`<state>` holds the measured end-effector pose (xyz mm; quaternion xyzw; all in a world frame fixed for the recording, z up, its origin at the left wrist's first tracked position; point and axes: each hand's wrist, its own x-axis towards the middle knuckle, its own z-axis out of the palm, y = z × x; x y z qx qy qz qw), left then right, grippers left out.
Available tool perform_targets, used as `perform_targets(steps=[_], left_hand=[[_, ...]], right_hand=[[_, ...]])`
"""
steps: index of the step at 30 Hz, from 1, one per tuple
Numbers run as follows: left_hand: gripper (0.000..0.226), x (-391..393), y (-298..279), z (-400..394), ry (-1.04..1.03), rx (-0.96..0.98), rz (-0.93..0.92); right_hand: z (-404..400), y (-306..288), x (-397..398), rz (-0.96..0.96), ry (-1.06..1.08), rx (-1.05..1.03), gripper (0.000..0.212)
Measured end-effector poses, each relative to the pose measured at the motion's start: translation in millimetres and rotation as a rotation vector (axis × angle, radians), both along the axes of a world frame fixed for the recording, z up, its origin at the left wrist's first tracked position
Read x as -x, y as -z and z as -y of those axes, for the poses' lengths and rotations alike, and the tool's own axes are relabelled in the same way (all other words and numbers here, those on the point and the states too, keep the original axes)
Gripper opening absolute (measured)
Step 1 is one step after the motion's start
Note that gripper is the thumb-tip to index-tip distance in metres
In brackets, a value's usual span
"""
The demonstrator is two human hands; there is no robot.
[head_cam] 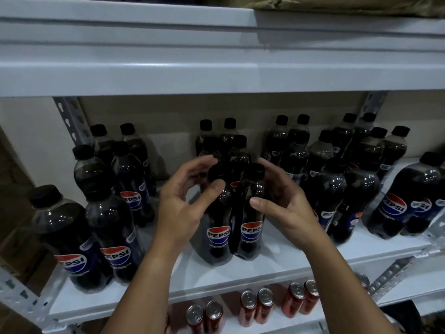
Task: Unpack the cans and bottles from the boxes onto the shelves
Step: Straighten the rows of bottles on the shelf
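Fingers of the left hand (183, 201) are spread and curled, thumb forward, cupped beside the left bottle of the pair; whether the fingertips touch the neck cannot be told through the motion blur. Fingers of the right hand (284, 201) are likewise apart, arched around the right bottle's shoulder, seemingly not clamped on it.

Two dark plastic cola bottles with black screw caps and red-white-blue labels stand upright and touching on the white metal shelf (265, 268): the left bottle (218, 227) and the right bottle (251, 220). They sit at 6 o'clock of the middle column, ahead of further dark bottles (237, 150) ranked behind at 12 o'clock.

Matching bottles in paired columns fill the shelf at 9 o'clock (108, 225) and at 3 o'clock (337, 184), labels mostly facing outward, presumably for display. Both hands flank the front pair, probably to steady it and square it with its column.

Red drink cans with silver tops (257, 307) stand in pairs on the lower shelf at 6 o'clock. An overhead white shelf (216, 75) limits headroom, which likely explains the low, sideways hand approach. No box shows clearly; a brown mass at 9 o'clock may be cardboard.
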<state>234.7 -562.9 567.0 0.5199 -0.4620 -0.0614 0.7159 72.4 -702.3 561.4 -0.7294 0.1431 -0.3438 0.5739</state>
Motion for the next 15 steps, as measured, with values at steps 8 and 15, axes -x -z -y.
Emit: perform_targets(steps=[8,15], left_hand=[[0.018,38.8,-69.1,13.4,-0.083,-0.045,0.225],[0.011,88.3,-100.9,73.1,-0.133,-0.245,0.306]], right_hand=[[21.7,-87.7,23.1,0.016,0.137,0.162,0.054],[83.3,-136.6,47.8,-0.239,0.172,0.355,0.036]])
